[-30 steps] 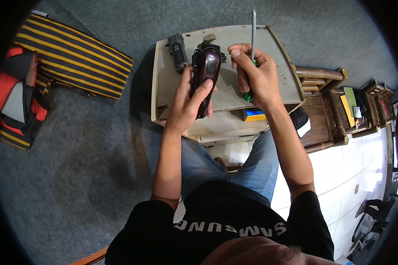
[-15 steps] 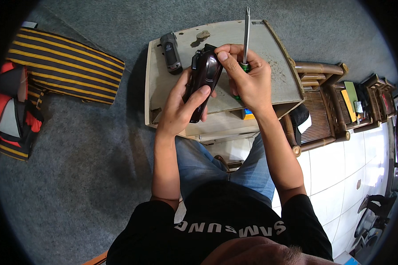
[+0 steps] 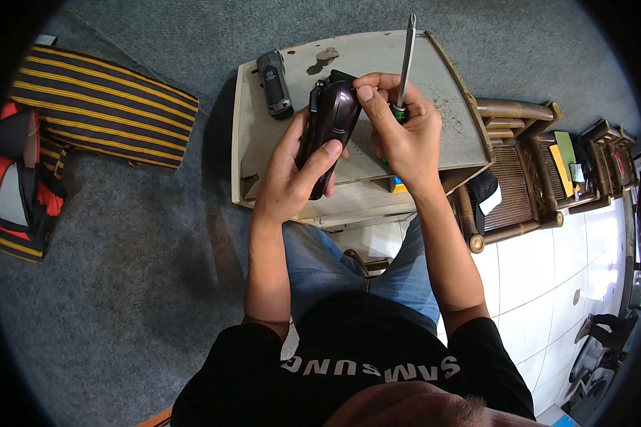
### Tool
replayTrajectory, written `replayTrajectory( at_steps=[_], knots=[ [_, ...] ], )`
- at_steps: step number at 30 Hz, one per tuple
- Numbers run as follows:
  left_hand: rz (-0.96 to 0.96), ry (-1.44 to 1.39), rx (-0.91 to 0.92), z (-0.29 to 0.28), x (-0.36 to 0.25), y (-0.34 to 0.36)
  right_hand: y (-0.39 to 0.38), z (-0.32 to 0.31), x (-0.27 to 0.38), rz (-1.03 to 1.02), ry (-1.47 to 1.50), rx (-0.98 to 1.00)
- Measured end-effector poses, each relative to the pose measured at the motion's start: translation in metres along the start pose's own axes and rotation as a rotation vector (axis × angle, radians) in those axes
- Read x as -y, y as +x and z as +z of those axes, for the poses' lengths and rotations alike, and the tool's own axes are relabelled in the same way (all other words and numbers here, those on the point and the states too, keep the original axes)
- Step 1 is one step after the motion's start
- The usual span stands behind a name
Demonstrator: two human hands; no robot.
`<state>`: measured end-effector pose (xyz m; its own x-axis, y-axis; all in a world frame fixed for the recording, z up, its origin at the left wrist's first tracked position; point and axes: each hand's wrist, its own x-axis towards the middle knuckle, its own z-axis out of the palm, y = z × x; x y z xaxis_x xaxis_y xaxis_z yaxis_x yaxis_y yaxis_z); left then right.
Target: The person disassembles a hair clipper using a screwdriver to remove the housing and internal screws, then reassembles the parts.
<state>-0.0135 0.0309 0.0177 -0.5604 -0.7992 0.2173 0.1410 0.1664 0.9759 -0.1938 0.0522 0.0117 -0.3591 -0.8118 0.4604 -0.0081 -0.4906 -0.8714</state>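
Note:
A dark maroon hair clipper [image 3: 336, 114] is held in my left hand [image 3: 283, 176], tilted, its blade end away from me. My thumb lies across its body and the fingers wrap beneath. My right hand [image 3: 412, 146] grips a screwdriver [image 3: 408, 64] with a green handle, mostly hidden by the palm, its cross tip pointing up and away. Thumb and forefinger of that hand pinch together beside the clipper's head; whatever is between them is too small to make out. A grey, elongated device or casing [image 3: 274, 85] lies on the tabletop, left of the clipper.
Under my hands stands a small pale wooden table [image 3: 434, 64] with worn edges and an open shelf, where a blue and yellow box [image 3: 398, 185] shows. Bamboo furniture [image 3: 509, 185] holds a cap and papers at right. A striped cloth-covered piece [image 3: 114, 107] lies on grey carpet at left.
My right hand has shifted slightly right, away from the clipper's head, and the screwdriver's tip has swung right with it. The left hand and clipper stay nearly still.

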Motion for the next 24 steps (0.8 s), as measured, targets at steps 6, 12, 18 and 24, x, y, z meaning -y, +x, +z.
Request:
replayTrajectory(
  at_steps=[6, 12, 18, 24],
  knots=[
    [0.0, 0.04, -0.034, 0.0036, 0.0012, -0.0016, -0.001, 0.0013, 0.0013, -0.011, -0.004, -0.008],
    [-0.009, 0.078, -0.067, 0.0058, 0.0018, -0.0023, -0.0022, 0.0022, 0.0012, -0.016, -0.006, -0.024],
    [0.009, 0.124, -0.074, 0.0064, 0.0034, -0.002, -0.002, 0.0002, -0.0009, -0.017, -0.012, -0.021],
    [0.02, 0.138, -0.061, 0.0055, 0.0032, -0.0013, -0.001, -0.0018, -0.0021, 0.024, 0.04, -0.004]
  ],
)
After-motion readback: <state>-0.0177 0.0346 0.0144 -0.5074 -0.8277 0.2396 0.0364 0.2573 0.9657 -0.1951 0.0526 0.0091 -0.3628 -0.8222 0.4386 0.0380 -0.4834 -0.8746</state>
